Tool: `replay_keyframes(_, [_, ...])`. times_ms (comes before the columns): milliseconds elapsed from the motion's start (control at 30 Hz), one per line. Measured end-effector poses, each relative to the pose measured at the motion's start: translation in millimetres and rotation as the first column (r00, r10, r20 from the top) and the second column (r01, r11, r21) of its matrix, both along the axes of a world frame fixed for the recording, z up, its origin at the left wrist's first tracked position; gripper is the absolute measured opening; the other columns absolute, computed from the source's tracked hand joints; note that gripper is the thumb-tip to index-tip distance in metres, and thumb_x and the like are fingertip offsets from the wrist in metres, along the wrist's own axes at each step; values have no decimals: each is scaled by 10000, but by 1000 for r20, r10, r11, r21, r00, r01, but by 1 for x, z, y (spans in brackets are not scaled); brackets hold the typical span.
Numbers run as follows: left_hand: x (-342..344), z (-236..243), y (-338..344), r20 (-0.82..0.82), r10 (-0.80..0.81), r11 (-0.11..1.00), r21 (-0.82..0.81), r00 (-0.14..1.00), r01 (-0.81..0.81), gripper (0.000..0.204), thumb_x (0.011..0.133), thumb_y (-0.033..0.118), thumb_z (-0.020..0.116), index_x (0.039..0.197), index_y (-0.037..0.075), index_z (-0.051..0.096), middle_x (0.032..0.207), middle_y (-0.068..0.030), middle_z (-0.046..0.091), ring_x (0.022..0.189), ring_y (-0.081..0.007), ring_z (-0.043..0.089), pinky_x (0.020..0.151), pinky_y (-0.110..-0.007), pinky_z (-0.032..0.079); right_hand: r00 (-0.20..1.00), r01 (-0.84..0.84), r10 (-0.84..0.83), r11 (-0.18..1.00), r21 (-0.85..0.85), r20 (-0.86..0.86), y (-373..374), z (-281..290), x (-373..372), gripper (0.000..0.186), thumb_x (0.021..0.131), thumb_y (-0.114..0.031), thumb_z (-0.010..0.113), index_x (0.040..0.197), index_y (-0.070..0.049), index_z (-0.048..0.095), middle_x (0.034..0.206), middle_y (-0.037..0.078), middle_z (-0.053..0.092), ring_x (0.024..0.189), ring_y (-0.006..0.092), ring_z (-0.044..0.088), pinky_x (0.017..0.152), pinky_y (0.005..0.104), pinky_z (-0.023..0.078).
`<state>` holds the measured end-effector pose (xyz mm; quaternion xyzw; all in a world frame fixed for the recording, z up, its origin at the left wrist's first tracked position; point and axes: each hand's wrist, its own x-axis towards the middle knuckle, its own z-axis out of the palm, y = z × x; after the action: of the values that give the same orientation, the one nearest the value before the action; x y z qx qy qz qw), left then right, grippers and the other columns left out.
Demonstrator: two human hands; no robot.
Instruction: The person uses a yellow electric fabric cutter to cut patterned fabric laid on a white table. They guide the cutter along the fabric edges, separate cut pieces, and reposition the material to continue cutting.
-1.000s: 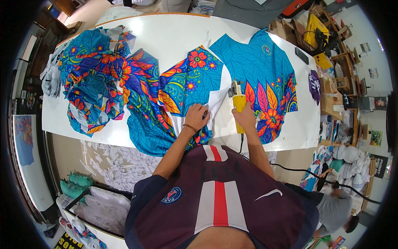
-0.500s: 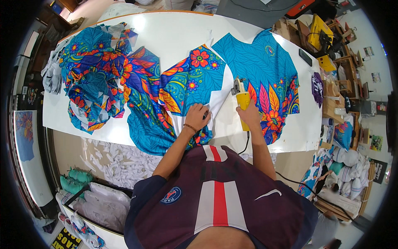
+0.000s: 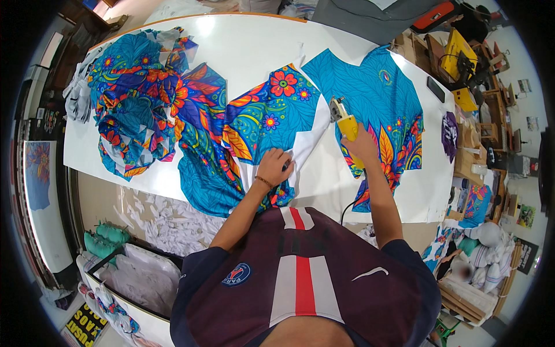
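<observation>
My right hand [image 3: 361,148] is wrapped round a yellow handheld electric fabric cutter [image 3: 347,125]. Its metal head [image 3: 337,108] sits at the left edge of a teal shirt panel [image 3: 370,81] with bright leaf and flower prints. Left of it, on a white table [image 3: 324,191], lies a second printed piece of fabric [image 3: 295,113] with a white margin [image 3: 306,141]. My left hand [image 3: 275,164] lies on the lower part of that piece, fingers bent and slightly apart. A dark spot shows at its fingers, too small to name.
A heap of printed fabric [image 3: 130,104] covers the table's left end. A phone [image 3: 436,89] and a bunched purple cloth [image 3: 449,136] lie near its right edge. The cutter's black cord [image 3: 349,209] hangs toward me. White scraps [image 3: 173,225] litter the floor.
My right hand and the cutter have moved farther from me, along the left edge of the teal panel. My left hand has stayed on the fabric. The whole view has shifted slightly.
</observation>
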<state>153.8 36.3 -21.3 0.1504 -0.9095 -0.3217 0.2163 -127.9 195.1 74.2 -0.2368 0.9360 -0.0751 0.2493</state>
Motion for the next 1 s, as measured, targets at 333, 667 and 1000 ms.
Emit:
replay_keyframes(333, [0, 3, 0, 6, 4, 1000, -9, 1000, -4, 165, 860, 199, 763, 932, 103, 650, 887, -74, 574, 874, -292, 574, 772, -427, 436, 989, -149, 149, 989, -7, 1, -36, -13, -62, 922, 767, -473, 786, 1514, -76, 418, 1231, 313, 675, 1153, 496, 663, 955, 576, 546])
replay_keyframes(667, [1, 7, 2, 32, 20, 1000, 2, 999, -20, 169, 861, 208, 760, 904, 108, 630, 884, -74, 562, 876, -289, 568, 779, -424, 436, 945, -324, 322, 946, -30, -53, -86, -10, -96, 923, 797, -458, 778, 1545, -73, 398, 1269, 314, 662, 1160, 504, 657, 959, 584, 542])
replay_keyframes(1000, [2, 9, 3, 36, 21, 1000, 8, 999, -22, 171, 853, 206, 762, 906, 104, 636, 879, -72, 565, 864, -289, 569, 773, -427, 435, 915, -401, 400, 916, -19, -50, -160, -7, -114, 902, 787, -495, 799, 1501, -80, 438, 1303, 271, 660, 1195, 450, 657, 978, 553, 543])
